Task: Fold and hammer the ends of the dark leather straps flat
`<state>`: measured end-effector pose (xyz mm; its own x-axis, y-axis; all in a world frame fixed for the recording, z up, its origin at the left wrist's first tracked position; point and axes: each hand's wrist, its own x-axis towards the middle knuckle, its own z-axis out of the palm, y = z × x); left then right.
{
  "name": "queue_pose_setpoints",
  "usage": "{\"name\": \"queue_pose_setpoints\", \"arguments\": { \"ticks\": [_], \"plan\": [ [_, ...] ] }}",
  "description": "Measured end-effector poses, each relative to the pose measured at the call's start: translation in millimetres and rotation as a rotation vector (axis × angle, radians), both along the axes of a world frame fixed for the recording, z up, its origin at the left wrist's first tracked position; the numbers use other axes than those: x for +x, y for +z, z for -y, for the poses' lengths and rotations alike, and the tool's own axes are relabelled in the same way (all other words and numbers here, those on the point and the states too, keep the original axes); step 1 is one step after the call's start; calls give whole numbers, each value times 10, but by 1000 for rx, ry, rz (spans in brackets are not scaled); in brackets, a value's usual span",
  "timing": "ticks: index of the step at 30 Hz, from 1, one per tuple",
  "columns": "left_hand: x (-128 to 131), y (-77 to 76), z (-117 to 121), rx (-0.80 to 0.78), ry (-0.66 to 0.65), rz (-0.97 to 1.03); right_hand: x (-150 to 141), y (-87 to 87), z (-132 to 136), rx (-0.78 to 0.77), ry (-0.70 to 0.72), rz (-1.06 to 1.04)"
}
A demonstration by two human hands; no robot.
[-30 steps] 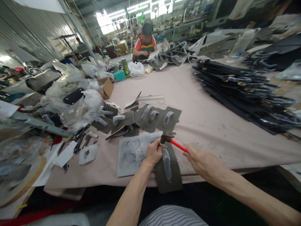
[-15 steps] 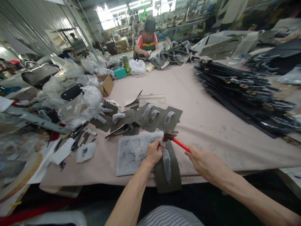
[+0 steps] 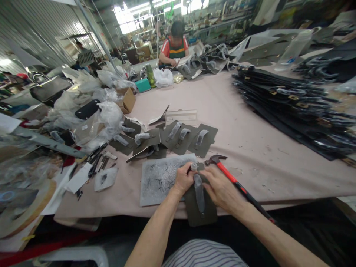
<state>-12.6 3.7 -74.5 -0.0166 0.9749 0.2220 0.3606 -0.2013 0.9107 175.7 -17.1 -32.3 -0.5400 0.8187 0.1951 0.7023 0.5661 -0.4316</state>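
Observation:
My left hand is closed around an upright metal punch, its round top showing above the fingers. Under it is the upper end of a dark olive panel with a plastic-wrapped handle. My right hand lies on the panel beside the handle, fingers reaching towards the punch and thumb apart from them. A claw hammer with a red and black grip rests on the table just right of that hand. Left of the panel, a worn grey slab lies partly behind my left hand.
Several olive panels with wrapped handles lie beyond the slab. Stacked black pieces fill the right side. Plastic bags, a cardboard box and small tools are at left. Across the table sits another person.
My right hand has let go of the hammer, which now lies on the table at right. That hand has moved left onto the panel. My left hand still holds the punch.

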Motion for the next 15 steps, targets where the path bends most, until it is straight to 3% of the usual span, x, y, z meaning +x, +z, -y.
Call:
{"name": "queue_pose_setpoints", "arguments": {
  "ticks": [3,6,8,12,15],
  "plan": [
    [9,-2,-51,-73,68,131,-295,-47,140,-77,91,134],
    [-47,4,-144,-142,332,441,-405,-118,214,-77,73,264],
    [-107,7,-173,-158,421,547,-391,-132,214,-73,84,290],
    [-144,-2,-34,-107,347,381,-232,-27,108,-94,67,206],
    [-194,64,189,-68,384,237,-151,168,-63,-84,-4,-30]
  ]
}}
